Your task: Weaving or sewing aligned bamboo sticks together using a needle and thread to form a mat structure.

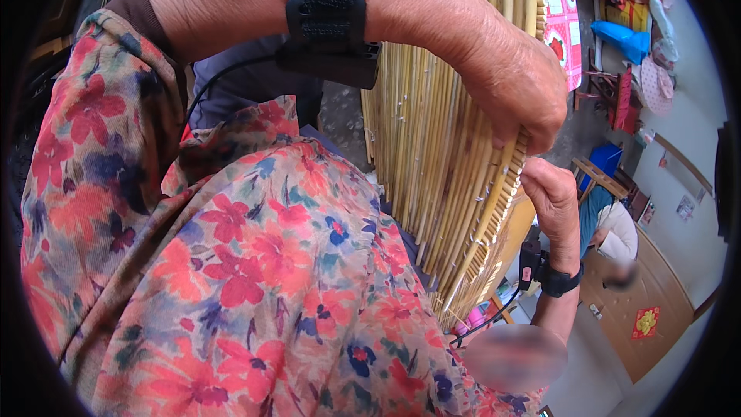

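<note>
A mat of thin yellow-tan stalks, laid side by side, runs from the top middle down toward my lap. Small white ties show between some stalks, and a row of cut stalk ends lines its right edge. My left hand reaches over from the upper left, its fingers curled down on that edge. Just below it, my right hand comes up from the lower right. Its bent fingers and thumb press together against the cut ends; whatever they pinch is too small or hidden to make out.
Under the mat's right edge is a wooden surface. Red-and-white patterned cloth lies at the top right. Beyond are a blue bag, a red chair and a person in a white top. Black wrist devices with cables sit on both arms.
</note>
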Motion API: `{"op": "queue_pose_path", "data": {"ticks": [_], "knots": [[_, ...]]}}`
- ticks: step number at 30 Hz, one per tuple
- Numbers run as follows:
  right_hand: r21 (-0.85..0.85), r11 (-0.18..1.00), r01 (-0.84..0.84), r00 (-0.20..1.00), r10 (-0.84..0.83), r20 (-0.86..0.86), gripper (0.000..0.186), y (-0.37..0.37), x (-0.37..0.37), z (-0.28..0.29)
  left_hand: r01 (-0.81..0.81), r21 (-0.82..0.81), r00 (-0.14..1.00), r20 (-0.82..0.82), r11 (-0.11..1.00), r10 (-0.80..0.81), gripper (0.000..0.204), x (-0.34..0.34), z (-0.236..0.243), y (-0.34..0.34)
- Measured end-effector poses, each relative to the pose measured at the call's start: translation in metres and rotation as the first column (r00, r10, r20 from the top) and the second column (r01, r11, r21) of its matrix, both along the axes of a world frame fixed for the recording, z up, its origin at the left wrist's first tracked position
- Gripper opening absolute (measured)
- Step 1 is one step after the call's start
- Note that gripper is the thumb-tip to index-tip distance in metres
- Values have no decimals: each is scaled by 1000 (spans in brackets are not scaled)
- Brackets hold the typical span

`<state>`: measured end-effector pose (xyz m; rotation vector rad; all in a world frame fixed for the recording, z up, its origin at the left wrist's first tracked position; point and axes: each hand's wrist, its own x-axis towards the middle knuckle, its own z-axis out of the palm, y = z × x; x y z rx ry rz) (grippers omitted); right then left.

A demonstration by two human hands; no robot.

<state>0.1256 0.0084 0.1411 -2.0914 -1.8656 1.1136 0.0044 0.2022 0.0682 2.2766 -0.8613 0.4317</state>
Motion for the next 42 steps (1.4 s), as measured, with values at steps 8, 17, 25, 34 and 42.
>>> {"op": "queue_pose_path", "data": {"ticks": [8, 17, 25, 34, 42], "knots": [[-160, 986, 44, 973, -79, -216, 13, 6, 8, 4, -11, 32, 1000, 17, 999, 10, 23, -6, 3, 1], [-263, 964, 44, 969, -105, -226, 13, 6, 12, 9, 54, -22, 995, 84, 998, -52, 23, -9, 8, 7], [107, 989, -100, 990, 110, -88, 17, 13, -1, 3, 48, -48, 996, 81, 998, -44, 22, -9, 6, 8], [35, 995, -97, 987, 101, -127, 18, 10, 6, 5, 59, -59, 995, 88, 997, -53, 22, -6, 5, 6], [166, 957, -238, 971, 237, 26, 19, 23, 2, 5, 58, -44, 996, 74, 997, -55, 24, -6, 4, 6]]}}
